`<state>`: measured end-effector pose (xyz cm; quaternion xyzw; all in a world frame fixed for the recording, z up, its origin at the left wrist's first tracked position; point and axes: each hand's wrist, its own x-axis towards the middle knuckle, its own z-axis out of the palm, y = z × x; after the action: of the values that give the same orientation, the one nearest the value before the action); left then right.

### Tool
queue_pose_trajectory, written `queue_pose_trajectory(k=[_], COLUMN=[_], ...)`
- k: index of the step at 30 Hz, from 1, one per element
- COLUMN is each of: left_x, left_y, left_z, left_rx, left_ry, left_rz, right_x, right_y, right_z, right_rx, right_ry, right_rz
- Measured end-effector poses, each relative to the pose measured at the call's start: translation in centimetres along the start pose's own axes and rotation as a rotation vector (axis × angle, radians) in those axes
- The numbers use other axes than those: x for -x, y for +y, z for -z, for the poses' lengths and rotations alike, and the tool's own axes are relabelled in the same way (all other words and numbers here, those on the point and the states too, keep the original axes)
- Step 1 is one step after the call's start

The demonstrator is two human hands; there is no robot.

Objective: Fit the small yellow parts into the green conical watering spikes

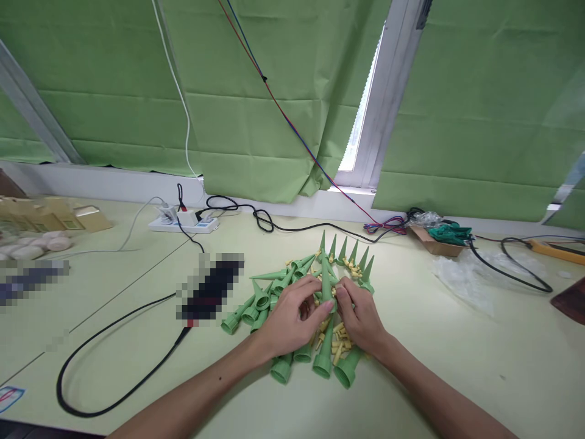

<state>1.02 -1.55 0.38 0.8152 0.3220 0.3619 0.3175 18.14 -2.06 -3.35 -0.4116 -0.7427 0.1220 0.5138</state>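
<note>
My left hand (290, 320) is closed around a green plastic spike (326, 275), its point tilted up and away from me. Close beside its wide end, my right hand (363, 314) is pinched shut; whatever lies between its fingertips is hidden. Under and around both hands spread more green cone-shaped spikes (281, 369), many lying on their sides with hollow ends showing. Small yellow plastic pieces (339, 350) are scattered among them, partly covered by my hands. Behind my hands, several green spikes (354, 251) stand in a row, points up, with yellow bits near their bases.
A blurred dark device (212, 289) with a black cable lies left of the pile. Farther back sits a white power strip (183, 224). Clear plastic bags (461, 280) and a small cardboard box (434, 242) lie right. Yellow cartons (55, 214) stand far left.
</note>
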Motion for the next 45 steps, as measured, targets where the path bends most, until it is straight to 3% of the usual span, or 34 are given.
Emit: queue_pose_trajectory(k=[8,13,18,26,31,45], left_x=[0.3,0.3,0.3,0.2,0.2,-0.1], left_y=[-0.3,-1.0,-1.2,-0.9,-1.1,-0.4], left_z=[-0.2,-0.2,-0.2,-0.2,-0.2,0.3], left_rx=[-0.025,-0.063,-0.087,-0.094,-0.118,-0.053], left_ry=[-0.018,-0.004,-0.008,0.066,0.077,-0.021], left_rz=[-0.059,-0.153,-0.154,-0.178,-0.192,-0.132], right_x=[-0.2,-0.3,-0.2,-0.1,-0.3,0.2], right_y=[-0.2,-0.4,-0.3,0.0,-0.3,0.2], right_z=[-0.1,-0.2,-0.3,-0.5,-0.5,-0.3], right_rx=[0.040,-0.007,-0.037,-0.270,-0.536,-0.356], right_ry=[-0.016,-0.019,-0.016,0.021,-0.045,-0.115], right_rz=[0.019,-0.027,-0.071,-0.301,-0.434,-0.286])
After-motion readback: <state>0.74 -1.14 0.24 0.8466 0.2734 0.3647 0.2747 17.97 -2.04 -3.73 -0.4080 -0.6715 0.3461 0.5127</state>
